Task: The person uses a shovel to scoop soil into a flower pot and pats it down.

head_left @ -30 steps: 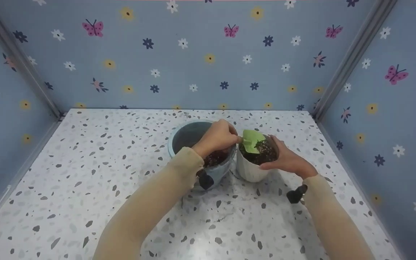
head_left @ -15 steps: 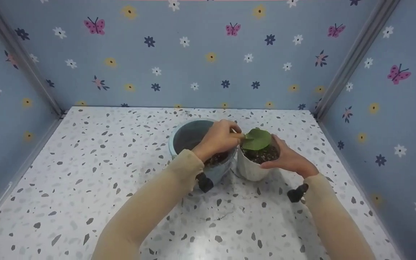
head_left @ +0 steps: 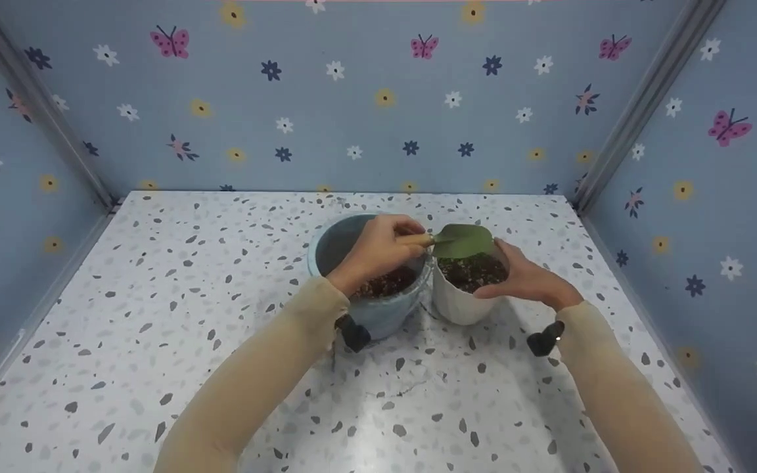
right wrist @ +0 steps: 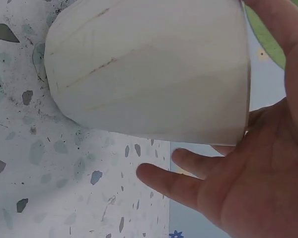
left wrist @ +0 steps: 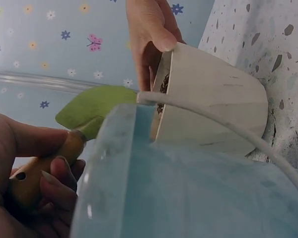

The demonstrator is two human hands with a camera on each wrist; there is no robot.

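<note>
My left hand (head_left: 382, 249) grips the wooden handle (left wrist: 44, 178) of a small garden trowel with a green blade (head_left: 462, 241). The blade is over the far part of the white flowerpot (head_left: 460, 303), above the dark soil (head_left: 470, 272) inside. At that pot's right side, my right hand (head_left: 529, 279) holds the rim, thumb at the near side and fingers around the far side. Two of its fingers (right wrist: 169, 186) stick out beside the pot in the right wrist view. Left of it stands a larger light-blue flowerpot (head_left: 382, 318), with brown soil (head_left: 388, 284) low inside; my left forearm crosses its rim.
Both pots stand close together on a white speckled tabletop (head_left: 155, 295). Patterned blue panels (head_left: 352, 98) enclose the back and sides. A pale curved strip (left wrist: 228, 129) runs along the blue pot in the left wrist view.
The trowel blade has turned from steeply tilted in the white pot to nearly level and risen above the soil. My left hand has shifted slightly left; the right hand stays at the pot.
</note>
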